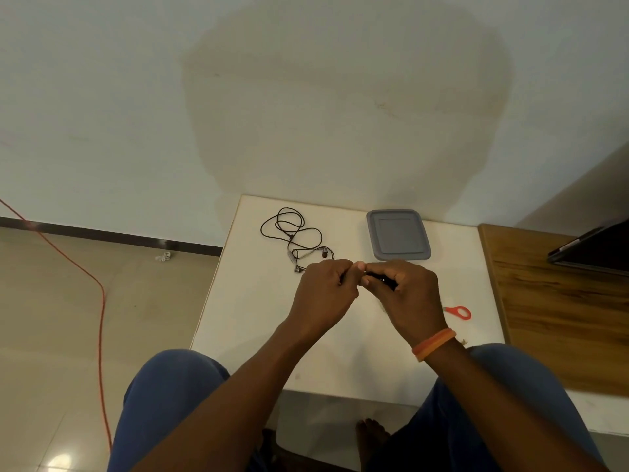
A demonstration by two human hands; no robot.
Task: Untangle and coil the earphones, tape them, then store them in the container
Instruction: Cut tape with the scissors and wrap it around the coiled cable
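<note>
Both hands' grip on small black object (379, 278), long axis left-right; earphones (296, 237) loose on table (258, 321).

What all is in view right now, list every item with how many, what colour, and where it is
earphones: one, black cord, loose on the table's far left
container: one, grey, lid on, table's far right
black object: one, held between both hands; too hidden to identify
scissors: one, red handle, right of the right hand
table: one, white
wooden surface: one, brown, right of the table
orange cable: one, on the floor, left
left hand: one, pinching the black object
right hand: one, orange wristband, gripping the same object
</note>
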